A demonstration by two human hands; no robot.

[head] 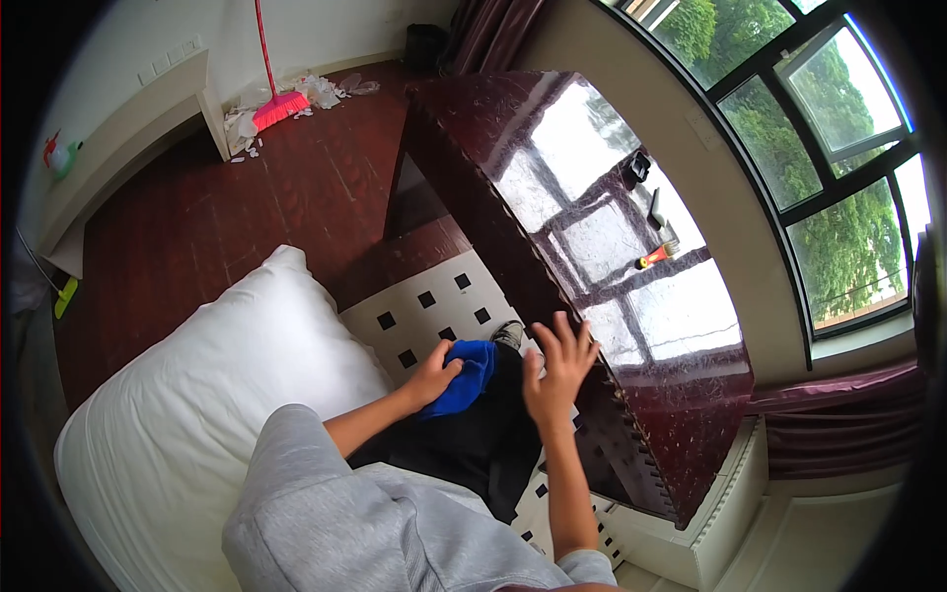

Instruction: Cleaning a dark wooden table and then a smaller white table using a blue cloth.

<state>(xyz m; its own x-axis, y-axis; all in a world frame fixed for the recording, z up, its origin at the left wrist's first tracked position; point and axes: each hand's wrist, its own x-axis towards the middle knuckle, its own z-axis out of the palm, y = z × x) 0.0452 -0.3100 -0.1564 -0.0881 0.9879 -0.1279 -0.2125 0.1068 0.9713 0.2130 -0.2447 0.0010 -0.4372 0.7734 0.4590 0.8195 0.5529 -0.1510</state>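
Note:
My left hand (435,376) grips a blue cloth (466,379) above my lap. Fingers spread and holding nothing, my right hand (558,366) is raised beside the near edge of a glossy dark red wooden desk (533,214); whether it touches the edge I cannot tell. On the desktop, toward the window side, lie a brush with a red and yellow handle (655,256), a small flat dark and light object (657,209) and a small black object (636,169). The desktop shows bright window reflections and pale specks or scratches.
A bed with white bedding (222,370) stands on the left. A pink broom (280,111) leans over a pile of plastic and paper litter (322,92) by the wall. A patterned mat (436,311) lies below the desk. A white cabinet (666,544) adjoins the desk's lower right end.

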